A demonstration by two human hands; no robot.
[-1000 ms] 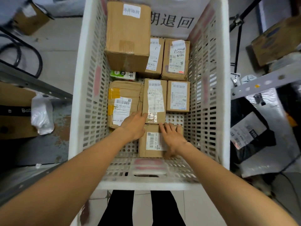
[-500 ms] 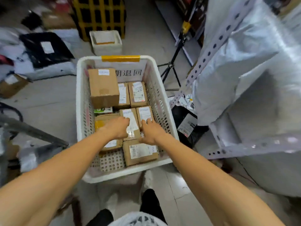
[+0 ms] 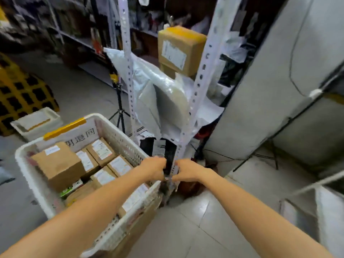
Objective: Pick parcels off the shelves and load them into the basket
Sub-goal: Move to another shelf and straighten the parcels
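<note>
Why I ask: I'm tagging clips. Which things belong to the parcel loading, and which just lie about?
Job: left hand, right hand, black parcel between them, white basket, cardboard box on the shelf, grey bag parcel.
Lying about: tripod, yellow crates, white foam box.

We see through 1 head-worn camera, looking forward and down from close above the near right corner of the basket (image 3: 119, 138). A post (image 3: 194, 94) rises just right of the basket.
</note>
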